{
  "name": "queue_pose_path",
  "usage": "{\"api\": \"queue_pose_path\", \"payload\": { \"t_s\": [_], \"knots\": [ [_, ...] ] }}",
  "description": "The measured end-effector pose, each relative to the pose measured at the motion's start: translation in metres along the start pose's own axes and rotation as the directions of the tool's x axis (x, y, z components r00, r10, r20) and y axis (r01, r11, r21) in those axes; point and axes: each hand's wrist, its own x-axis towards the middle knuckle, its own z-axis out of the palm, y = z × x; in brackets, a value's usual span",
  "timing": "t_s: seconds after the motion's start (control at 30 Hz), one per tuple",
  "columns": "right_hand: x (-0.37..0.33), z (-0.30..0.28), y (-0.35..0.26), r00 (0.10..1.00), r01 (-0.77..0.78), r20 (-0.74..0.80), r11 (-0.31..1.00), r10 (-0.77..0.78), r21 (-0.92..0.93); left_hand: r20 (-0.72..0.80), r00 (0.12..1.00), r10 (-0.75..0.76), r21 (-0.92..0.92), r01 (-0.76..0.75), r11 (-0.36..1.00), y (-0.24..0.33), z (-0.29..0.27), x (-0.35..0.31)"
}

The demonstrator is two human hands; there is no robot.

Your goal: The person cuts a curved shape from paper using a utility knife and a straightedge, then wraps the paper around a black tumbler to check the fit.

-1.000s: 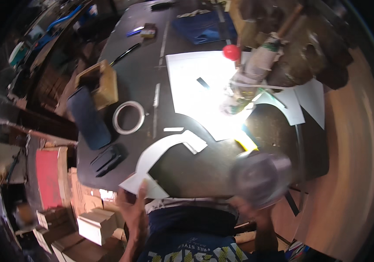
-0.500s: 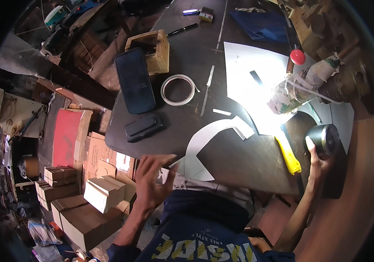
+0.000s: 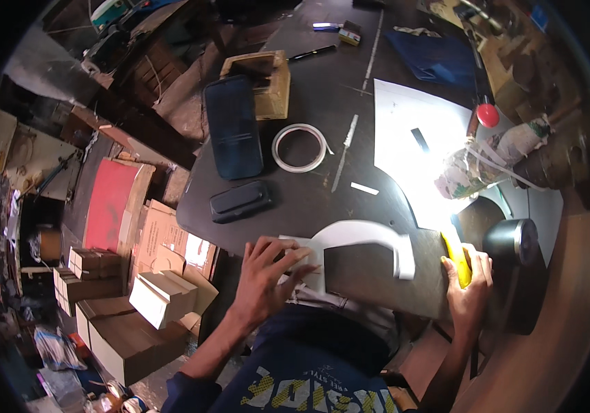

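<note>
While the right hand [image 3: 470,282] is closed around a yellow tool [image 3: 455,255] at right of centre, the left hand [image 3: 267,272] sits just left of centre, its fingertips over the broad end of a curved white strip [image 3: 364,232]. Whether those fingers pinch the strip or merely rest on it, I cannot tell. The strip lies between the two hands, near the lower edge of the dark table [image 3: 370,279] — it arches up and over from the left hand to a narrow end (bent downward in the frame) near the right hand but apart from it. The yellow tool slants toward the upper left out of the right hand's grasp, thumb on one side, fingers on the other. Just right of that hand stands a dark round container [image 3: 505,241]; above the strip lie a small white slip [image 3: 364,188] and — farther up and left — a roll of tape [image 3: 275,148].
</note>
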Motion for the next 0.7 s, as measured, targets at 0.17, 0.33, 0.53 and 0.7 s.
{"api": "queue_pose_path", "payload": {
  "t_s": [0.17,0.33,0.53,0.7],
  "knots": [
    [-0.008,-0.008,0.004,0.997,0.05,-0.061,0.997,-0.047,0.054,0.08,0.988,0.132,-0.065,-0.127,0.99,-0.026,-0.008,0.004],
    [-0.031,-0.018,-0.013,0.915,-0.398,0.323,0.423,0.24,0.814,0.051,0.983,0.178,-0.078,-0.174,0.982,-0.02,0.007,0.032],
    [-0.028,0.002,-0.074,0.941,0.236,0.148,0.904,-0.304,0.356,0.036,0.986,0.16,-0.261,-0.145,0.954,-0.027,0.013,0.061],
    [-0.012,0.002,-0.091,0.883,0.188,0.333,0.9,-0.33,0.393,0.27,0.885,0.379,-0.296,-0.298,0.907,-0.043,0.01,0.086]
  ]
}}
